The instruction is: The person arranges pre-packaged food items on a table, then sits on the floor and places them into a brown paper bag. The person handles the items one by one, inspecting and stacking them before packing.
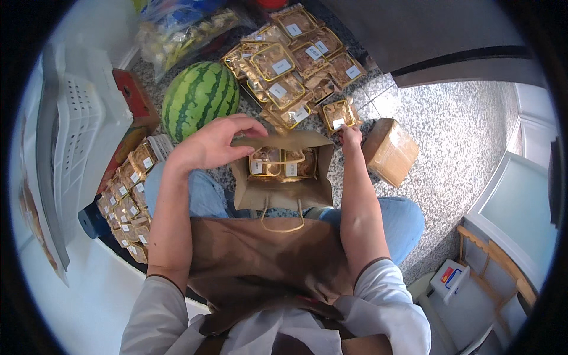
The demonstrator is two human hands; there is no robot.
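A brown paper bag (284, 195) with twisted handles stands upright between the knees, its mouth facing up. Two gold-trimmed packages (265, 162) with white labels lie side by side inside it. My left hand (222, 141) hovers at the bag's upper left rim, fingers apart and curved, with nothing gripped. To the right of the bag, my right hand (350, 134) pinches the near edge of another clear-topped gold package (339, 114). Beyond the bag is a heap of similar labelled packages (273, 62), piled on a dark-edged tray or box.
A watermelon (200, 100) sits left of the heap, near a plastic bag of produce (182, 44). A taped cardboard box (391, 151) rests on the speckled floor at right. More gold packages (126, 204) fill a container at left, beside a white perforated crate (80, 111).
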